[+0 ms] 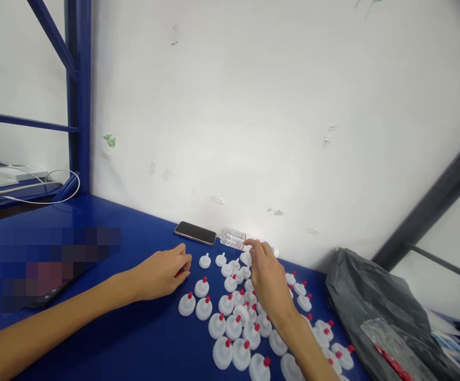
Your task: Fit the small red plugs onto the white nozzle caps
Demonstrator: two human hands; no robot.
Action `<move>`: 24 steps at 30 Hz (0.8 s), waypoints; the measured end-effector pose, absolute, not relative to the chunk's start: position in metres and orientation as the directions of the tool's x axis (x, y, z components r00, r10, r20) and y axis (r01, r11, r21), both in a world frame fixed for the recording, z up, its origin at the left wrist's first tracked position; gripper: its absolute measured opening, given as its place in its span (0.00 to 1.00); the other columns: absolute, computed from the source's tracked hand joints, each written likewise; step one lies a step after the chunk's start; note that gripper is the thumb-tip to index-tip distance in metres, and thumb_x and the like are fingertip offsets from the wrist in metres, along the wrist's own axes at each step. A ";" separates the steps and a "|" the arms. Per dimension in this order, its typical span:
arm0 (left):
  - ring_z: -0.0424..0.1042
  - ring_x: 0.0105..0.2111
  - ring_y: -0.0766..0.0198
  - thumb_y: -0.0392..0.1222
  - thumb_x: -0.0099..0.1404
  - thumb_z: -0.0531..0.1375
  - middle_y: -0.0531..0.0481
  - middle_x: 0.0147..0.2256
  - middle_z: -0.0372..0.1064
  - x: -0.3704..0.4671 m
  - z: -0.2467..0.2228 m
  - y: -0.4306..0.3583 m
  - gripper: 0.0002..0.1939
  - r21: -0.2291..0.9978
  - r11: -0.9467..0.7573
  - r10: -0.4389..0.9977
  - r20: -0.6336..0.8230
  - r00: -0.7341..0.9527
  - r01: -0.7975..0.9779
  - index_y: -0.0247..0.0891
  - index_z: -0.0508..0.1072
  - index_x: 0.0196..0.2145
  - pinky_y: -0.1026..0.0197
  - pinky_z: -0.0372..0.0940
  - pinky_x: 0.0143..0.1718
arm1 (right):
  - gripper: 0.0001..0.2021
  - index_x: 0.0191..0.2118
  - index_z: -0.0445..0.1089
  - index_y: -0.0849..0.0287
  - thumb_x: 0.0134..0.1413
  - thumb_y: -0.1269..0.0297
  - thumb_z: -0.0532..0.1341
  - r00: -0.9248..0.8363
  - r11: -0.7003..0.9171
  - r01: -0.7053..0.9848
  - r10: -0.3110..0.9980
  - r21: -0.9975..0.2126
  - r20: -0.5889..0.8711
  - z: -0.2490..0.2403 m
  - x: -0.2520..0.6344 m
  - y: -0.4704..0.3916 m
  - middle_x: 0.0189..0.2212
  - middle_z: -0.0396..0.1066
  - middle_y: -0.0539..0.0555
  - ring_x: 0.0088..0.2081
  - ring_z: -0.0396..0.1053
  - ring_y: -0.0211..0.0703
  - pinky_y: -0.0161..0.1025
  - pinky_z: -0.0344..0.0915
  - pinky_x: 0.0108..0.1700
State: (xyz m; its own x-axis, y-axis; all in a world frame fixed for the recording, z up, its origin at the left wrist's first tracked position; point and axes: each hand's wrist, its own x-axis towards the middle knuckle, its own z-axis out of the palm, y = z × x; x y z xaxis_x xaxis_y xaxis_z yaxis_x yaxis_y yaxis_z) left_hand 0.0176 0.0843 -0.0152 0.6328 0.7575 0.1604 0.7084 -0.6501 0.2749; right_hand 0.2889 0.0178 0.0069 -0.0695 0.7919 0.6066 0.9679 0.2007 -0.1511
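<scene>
Many white dome-shaped caps (222,353), most with red tips, are spread over the blue table (134,338). Several caps at the back (205,261) have plain white tips. My left hand (165,272) rests left of them with its fingers curled round something red, only a bit of which shows. Over the back of the group reaches my right hand (267,275), its index finger bent near the clear plastic bottle (233,238); whatever its fingertips may hold is hidden.
Behind my left hand lies a black phone (195,233) against the white wall. A dark plastic bag (376,301) stands at the right edge. A blue metal post (83,106) and white cables (61,198) are at the left, near a blurred dark object.
</scene>
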 end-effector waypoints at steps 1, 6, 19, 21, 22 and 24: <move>0.67 0.27 0.63 0.43 0.71 0.51 0.49 0.40 0.66 0.018 -0.016 0.084 0.10 0.279 -0.652 0.756 0.166 0.633 0.705 0.41 0.69 0.36 0.58 0.54 0.30 | 0.21 0.56 0.66 0.53 0.66 0.79 0.47 -0.071 0.198 0.970 0.789 -0.142 0.610 0.007 0.288 0.017 0.46 0.71 0.57 0.32 0.73 0.44 0.38 0.63 0.30; 0.66 0.27 0.63 0.46 0.73 0.49 0.51 0.38 0.65 0.021 -0.016 0.083 0.11 0.316 -0.661 0.748 0.202 0.633 0.681 0.42 0.67 0.37 0.58 0.55 0.30 | 0.23 0.57 0.66 0.53 0.65 0.81 0.46 -0.143 0.243 0.965 0.799 -0.097 0.584 0.005 0.281 0.016 0.48 0.71 0.57 0.23 0.67 0.38 0.37 0.56 0.23; 0.65 0.26 0.64 0.46 0.69 0.53 0.56 0.26 0.67 0.030 0.001 0.080 0.09 0.525 -0.582 0.808 0.288 0.513 0.621 0.42 0.66 0.33 0.61 0.57 0.30 | 0.13 0.54 0.68 0.51 0.72 0.71 0.51 -0.211 0.342 0.936 0.736 -0.083 0.644 -0.003 0.270 0.013 0.42 0.73 0.53 0.27 0.70 0.41 0.37 0.59 0.26; 0.64 0.26 0.64 0.46 0.68 0.53 0.57 0.25 0.65 0.031 0.006 0.077 0.09 0.551 -0.562 0.824 0.303 0.479 0.617 0.42 0.66 0.32 0.61 0.56 0.29 | 0.18 0.55 0.67 0.52 0.70 0.75 0.48 -0.163 0.317 0.940 0.741 -0.125 0.652 -0.003 0.269 0.012 0.44 0.71 0.54 0.21 0.63 0.36 0.36 0.55 0.22; 0.63 0.26 0.64 0.46 0.68 0.53 0.57 0.25 0.65 0.031 0.009 0.076 0.09 0.564 -0.553 0.830 0.308 0.465 0.614 0.42 0.66 0.31 0.61 0.56 0.29 | 0.20 0.55 0.67 0.52 0.68 0.78 0.46 -0.132 0.302 0.941 0.741 -0.151 0.659 -0.002 0.268 0.011 0.45 0.69 0.55 0.20 0.61 0.35 0.36 0.54 0.21; 0.62 0.25 0.64 0.46 0.67 0.54 0.58 0.23 0.63 0.031 0.013 0.074 0.09 0.590 -0.536 0.841 0.309 0.444 0.604 0.41 0.66 0.31 0.61 0.56 0.29 | 0.25 0.56 0.66 0.52 0.64 0.81 0.43 -0.094 0.293 0.937 0.736 -0.190 0.671 -0.001 0.268 0.010 0.46 0.67 0.57 0.21 0.61 0.34 0.35 0.55 0.21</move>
State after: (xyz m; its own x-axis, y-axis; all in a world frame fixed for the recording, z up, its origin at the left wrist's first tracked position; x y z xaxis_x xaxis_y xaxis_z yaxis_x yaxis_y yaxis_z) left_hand 0.0312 0.0738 0.0126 0.4442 0.8408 0.3094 0.6040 -0.5361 0.5898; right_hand 0.2678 0.0097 -0.0011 -0.0935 0.7358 0.6707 0.9371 0.2926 -0.1903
